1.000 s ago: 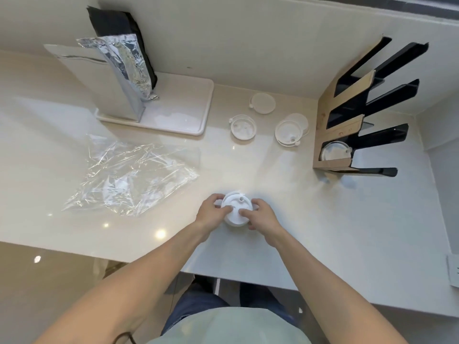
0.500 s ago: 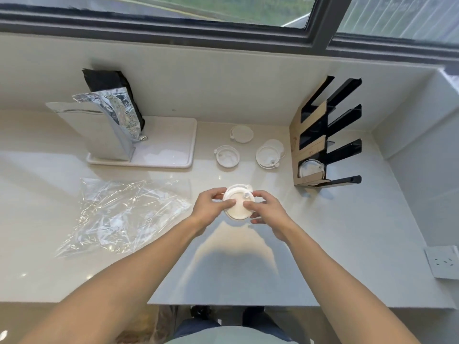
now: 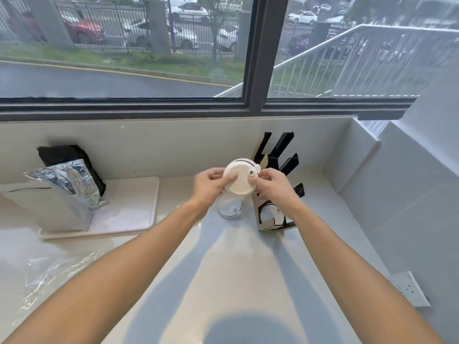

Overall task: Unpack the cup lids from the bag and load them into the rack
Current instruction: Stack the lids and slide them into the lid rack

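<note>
Head view: white lid (image 3: 239, 179) is up off the desk (image 3: 223, 269), pinched at its rim from both sides by left hand (image 3: 211, 185) and right hand (image 3: 272, 186), likely to steady it for a slot. Rack (image 3: 275, 184) stands just behind, one lid already low inside; crumpled clear bag (image 3: 49, 276) lies near left.

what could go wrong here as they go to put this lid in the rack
1. The lid is held in the air only by fingertips of the left hand and right hand; it could slip and drop.
2. Another lid lies on the counter right below, so a lowered wrist or a dropped lid could knock it.
3. The rack is partly hidden behind the right hand, so the lid may catch a black divider instead of entering a slot.
</note>
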